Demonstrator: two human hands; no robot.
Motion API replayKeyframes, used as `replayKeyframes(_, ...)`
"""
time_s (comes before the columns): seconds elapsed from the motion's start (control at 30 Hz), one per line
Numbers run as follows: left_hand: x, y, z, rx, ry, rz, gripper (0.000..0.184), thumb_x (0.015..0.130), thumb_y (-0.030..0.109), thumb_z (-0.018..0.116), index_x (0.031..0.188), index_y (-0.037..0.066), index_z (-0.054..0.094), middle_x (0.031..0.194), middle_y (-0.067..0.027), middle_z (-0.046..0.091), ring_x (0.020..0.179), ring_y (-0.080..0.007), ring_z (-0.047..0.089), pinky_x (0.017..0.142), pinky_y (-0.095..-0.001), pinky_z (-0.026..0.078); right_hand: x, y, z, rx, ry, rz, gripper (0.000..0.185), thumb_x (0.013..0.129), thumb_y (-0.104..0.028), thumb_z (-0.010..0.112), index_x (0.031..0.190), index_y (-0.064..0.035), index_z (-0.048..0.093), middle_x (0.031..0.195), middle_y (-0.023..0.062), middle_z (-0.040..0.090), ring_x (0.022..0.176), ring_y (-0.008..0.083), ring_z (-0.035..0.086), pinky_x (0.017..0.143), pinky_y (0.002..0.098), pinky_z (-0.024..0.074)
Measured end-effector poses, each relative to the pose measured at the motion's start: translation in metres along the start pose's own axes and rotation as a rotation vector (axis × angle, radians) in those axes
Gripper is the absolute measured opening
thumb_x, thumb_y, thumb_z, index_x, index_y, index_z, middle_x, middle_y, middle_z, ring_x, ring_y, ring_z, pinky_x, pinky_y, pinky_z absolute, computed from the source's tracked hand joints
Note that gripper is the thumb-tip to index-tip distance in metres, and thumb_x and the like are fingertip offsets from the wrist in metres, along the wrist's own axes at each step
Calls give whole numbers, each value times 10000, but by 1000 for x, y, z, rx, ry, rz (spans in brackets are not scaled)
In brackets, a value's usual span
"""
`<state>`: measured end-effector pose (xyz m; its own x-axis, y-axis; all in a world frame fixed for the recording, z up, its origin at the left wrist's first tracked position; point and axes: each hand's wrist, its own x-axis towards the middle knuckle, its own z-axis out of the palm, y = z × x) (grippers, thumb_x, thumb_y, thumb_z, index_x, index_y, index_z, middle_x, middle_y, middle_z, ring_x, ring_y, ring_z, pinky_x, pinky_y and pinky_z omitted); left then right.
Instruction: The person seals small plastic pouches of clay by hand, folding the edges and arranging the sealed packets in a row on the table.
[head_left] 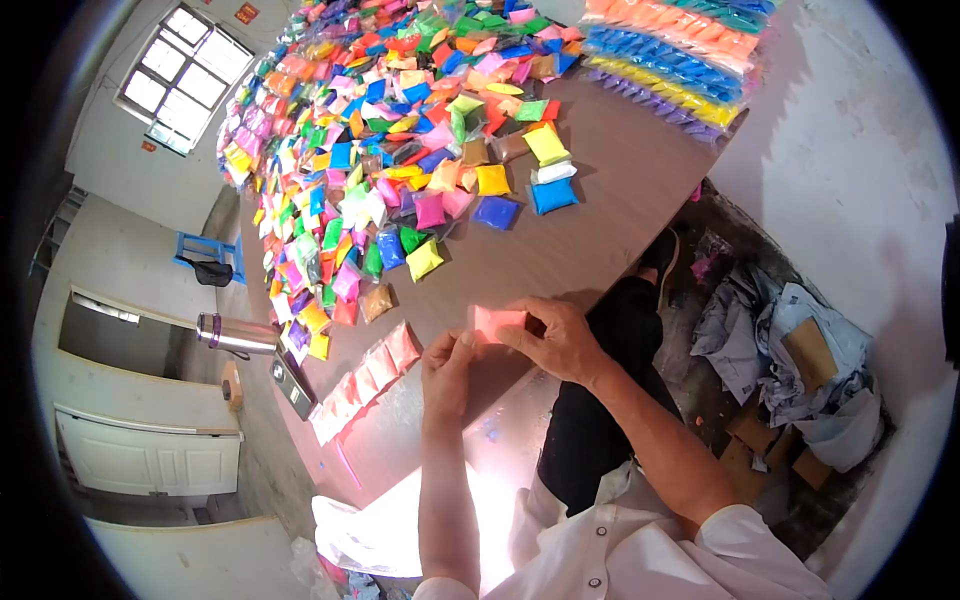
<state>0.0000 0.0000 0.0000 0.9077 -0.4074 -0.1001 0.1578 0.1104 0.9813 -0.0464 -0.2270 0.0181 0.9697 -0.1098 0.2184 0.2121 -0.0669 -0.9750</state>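
Over the table's near edge, a small coral-pink packet (492, 324) in clear plastic is held up between my hands. My right hand (556, 340) pinches its right end between thumb and fingers. At its left edge, my left hand (446, 368) has thumb and curled fingers closed on the plastic. Left of my left hand, a row of similar pink packets (368, 376) lies joined in a slanted line. Beyond my hands a yellow packet (425, 260) and a brown one (376, 302) lie at the near side of a large colourful pile.
The heap of small coloured packets (400, 125) covers much of the brown table (590, 250). Bundled packet strips (670, 60) lie at the far right corner. A steel flask (238, 334) and a dark phone-like object (291, 386) are at left. Crumpled wrapping and cardboard (808, 355) litter the floor.
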Motion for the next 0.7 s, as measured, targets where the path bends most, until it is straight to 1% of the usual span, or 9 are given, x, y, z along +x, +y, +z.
replayKeyframes(0.1, 0, 8, 29, -98, 111, 50, 174, 1065, 177, 652, 1097, 33, 744, 1073, -46, 730, 997, -136, 647, 939, -300, 493, -1, 0, -7, -3, -6, -57, 339, 906, -281, 835, 1149, -58, 758, 866, 62, 724, 726, 155, 652, 681, 302, 531)
replayKeyframes(0.17, -2, 13, 32, -28, 178, 58, 171, 1067, 164, 639, 1085, 25, 736, 1069, -39, 725, 1002, -131, 643, 943, -308, 491, -1, -8, -6, -146, -99, -73, 277, 898, -270, 797, 1047, -44, 741, 996, 167, 745, 900, 342, 725, 790, 426, 565)
replayKeyframes(0.27, -4, 7, 20, -16, 183, 75, 190, 1073, 174, 627, 1106, 16, 727, 1071, -43, 727, 991, -136, 647, 928, -314, 495, -2, -14, -1, -199, -107, -89, 270, 884, -266, 802, 1027, -45, 741, 978, 161, 740, 899, 368, 712, 793, 427, 565)
replayKeyframes(0.4, -5, 15, 17, -85, 157, 49, 219, 1082, 189, 609, 1116, 4, 722, 1070, -52, 726, 965, -142, 646, 898, -307, 499, 0, -12, 2, -149, -141, -82, 260, 885, -254, 798, 1036, -48, 750, 986, 166, 740, 888, 371, 713, 785, 425, 566)
replayKeyframes(0.47, -8, 30, 31, -139, 166, -20, 248, 1089, 209, 602, 1107, -8, 721, 1043, -61, 722, 935, -148, 644, 879, -296, 504, 0, -6, 6, -164, -30, -213, 225, 860, -182, 838, 1034, -52, 777, 883, 98, 723, 745, 195, 690, 681, 316, 545)
replayKeyframes(0.57, -4, 11, 23, -140, 248, 112, 273, 1088, 229, 608, 1106, -18, 722, 1013, -65, 720, 923, -145, 642, 876, -295, 513, -1, -7, 9, -138, 35, -202, 207, 865, -143, 829, 1040, -47, 772, 898, 100, 722, 749, 210, 690, 686, 312, 551)
replayKeyframes(0.6, -8, 12, 28, 36, 393, 148, 281, 1078, 244, 631, 1086, -16, 735, 991, -66, 719, 916, -133, 641, 871, -299, 522, -3, -6, 8, -139, 28, -160, 219, 853, -90, 828, 1054, -48, 752, 998, 105, 718, 812, 225, 700, 708, 315, 558)
replayKeyframes(0.63, -16, 18, 33, 45, 408, 148, 281, 1078, 244, 631, 1086, -16, 735, 991, -66, 719, 916, -133, 641, 871, -299, 522, -4, -4, 10, -125, 17, -161, 219, 853, -90, 828, 1054, -48, 752, 998, 105, 718, 812, 225, 700, 708, 315, 558)
replayKeyframes(0.7, -39, 30, 38, 265, 610, 166, 266, 1061, 235, 655, 1059, -13, 748, 979, -64, 720, 902, -123, 642, 850, -300, 531, -8, 2, 15, -222, 126, -300, 300, 802, -74, 842, 1071, -59, 710, 1080, 129, 696, 955, 335, 701, 831, 404, 575)
